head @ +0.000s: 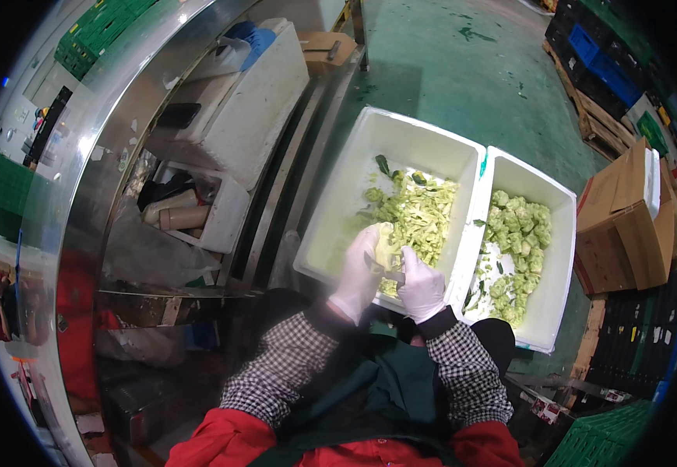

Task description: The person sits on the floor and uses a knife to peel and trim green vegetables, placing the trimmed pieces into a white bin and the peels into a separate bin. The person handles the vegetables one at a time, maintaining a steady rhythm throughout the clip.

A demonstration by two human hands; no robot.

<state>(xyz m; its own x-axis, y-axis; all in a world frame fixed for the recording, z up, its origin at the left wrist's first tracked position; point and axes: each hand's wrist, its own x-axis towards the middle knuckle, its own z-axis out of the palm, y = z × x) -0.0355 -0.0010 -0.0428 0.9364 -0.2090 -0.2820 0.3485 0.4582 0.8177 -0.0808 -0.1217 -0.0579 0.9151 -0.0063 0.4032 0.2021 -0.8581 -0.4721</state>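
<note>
My gloved left hand [357,274] is closed around a pale green vegetable piece [384,242] over the near edge of the left white foam box [338,187]. My gloved right hand [422,286] grips a small knife [394,275], its blade pointing left against the left hand and the piece. Below and beyond the hands, a heap of pale green vegetable trimmings [426,216] with a few dark leaves lies in that box. The right white foam box [566,233] touches it and holds many chunky light green vegetable pieces [522,227].
At left, a steel table [81,157] has a lower shelf with a foam box [256,99], a small box of bottles [227,216] and plastic bags. Cardboard boxes [618,233] stand at right, near black crates and a wooden pallet [598,128]. A green crate [607,438] is at lower right.
</note>
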